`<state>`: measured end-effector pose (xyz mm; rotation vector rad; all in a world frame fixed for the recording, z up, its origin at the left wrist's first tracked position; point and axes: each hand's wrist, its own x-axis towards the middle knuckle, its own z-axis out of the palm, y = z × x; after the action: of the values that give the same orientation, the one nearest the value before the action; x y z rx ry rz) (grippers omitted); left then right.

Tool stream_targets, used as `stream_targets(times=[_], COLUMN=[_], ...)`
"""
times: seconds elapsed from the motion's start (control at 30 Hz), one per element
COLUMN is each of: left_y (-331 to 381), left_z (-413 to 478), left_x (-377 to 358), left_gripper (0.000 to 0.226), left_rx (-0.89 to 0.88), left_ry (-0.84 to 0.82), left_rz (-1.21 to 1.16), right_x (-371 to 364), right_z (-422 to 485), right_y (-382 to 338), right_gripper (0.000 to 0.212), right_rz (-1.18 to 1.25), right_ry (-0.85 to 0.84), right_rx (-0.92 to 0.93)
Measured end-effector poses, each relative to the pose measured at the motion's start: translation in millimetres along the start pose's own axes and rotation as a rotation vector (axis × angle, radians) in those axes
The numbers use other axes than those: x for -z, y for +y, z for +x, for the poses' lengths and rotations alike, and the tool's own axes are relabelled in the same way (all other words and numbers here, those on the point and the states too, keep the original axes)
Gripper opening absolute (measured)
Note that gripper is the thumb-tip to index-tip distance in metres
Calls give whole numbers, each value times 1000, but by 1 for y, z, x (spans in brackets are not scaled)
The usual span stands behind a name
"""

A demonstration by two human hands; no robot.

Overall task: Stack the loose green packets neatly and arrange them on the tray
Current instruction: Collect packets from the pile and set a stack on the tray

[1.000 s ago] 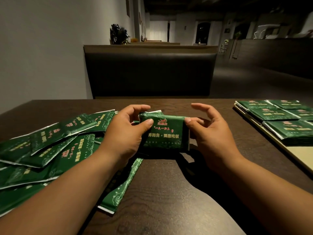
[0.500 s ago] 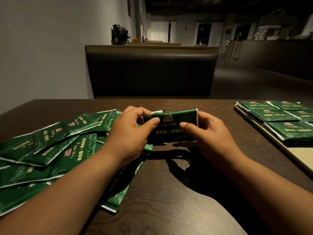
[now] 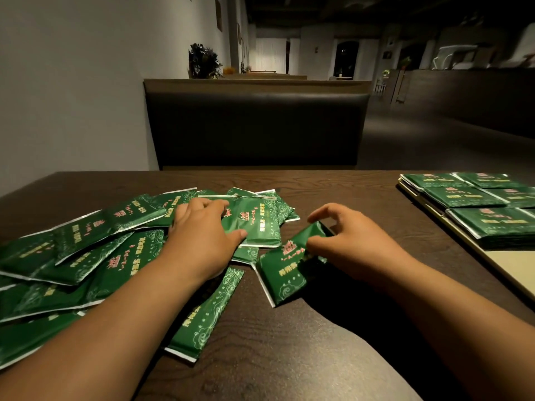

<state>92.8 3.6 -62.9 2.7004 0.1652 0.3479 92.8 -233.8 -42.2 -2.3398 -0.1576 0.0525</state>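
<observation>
Several loose green packets (image 3: 95, 250) lie scattered over the left half of the dark table. My left hand (image 3: 202, 227) rests on top of this pile, its bent fingers and straight thumb touching one packet (image 3: 257, 224). My right hand (image 3: 353, 238) pinches the upper corner of a small stack of packets (image 3: 286, 273), which lies tilted on the table in front of me. At the far right a flat tray (image 3: 509, 261) carries several neat stacks of green packets (image 3: 489, 224).
One packet (image 3: 205, 314) lies apart near the front edge, under my left forearm. A dark booth bench (image 3: 254, 125) stands behind the table and a grey wall runs along the left. Bare dark tabletop (image 3: 362, 192) lies between my hands and the tray.
My left hand has let go of the stack and moved left onto the loose pile. The stack, held upright between both hands before, now lies tilted on the table under my right hand.
</observation>
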Motion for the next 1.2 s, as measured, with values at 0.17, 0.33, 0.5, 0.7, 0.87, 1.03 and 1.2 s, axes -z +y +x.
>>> stream_targets(times=[0.17,0.33,0.5,0.7,0.87,1.03,1.2], left_y=[1,-1,-3,-3,0,7,15], left_z=[2,4,5,2,1,3,4], left_x=[-1,-1,-3,4,9,12,22], left_gripper=[96,85,81,90,96,65,30], left_rx=[23,62,48,108,26,-2,49], left_ry=[-76,-23,47,89,188,375,363], left_rz=[21,7,-2,10,-197,-846,-1385], right_x=[0,-3,-7,-8,-9,-7,-4], right_z=[-4,-1,-9,-8,-7,-3,-2], right_y=[-1,4,-3,0,2,4,6], right_gripper=[38,29,17,15,16,21,45], right_rz=[-267,-229,-231,-205,-194,-27,198], right_ry=[-39,78,29,-47,-24,117,304], right_rx=[61,166,326,281,283,254,261])
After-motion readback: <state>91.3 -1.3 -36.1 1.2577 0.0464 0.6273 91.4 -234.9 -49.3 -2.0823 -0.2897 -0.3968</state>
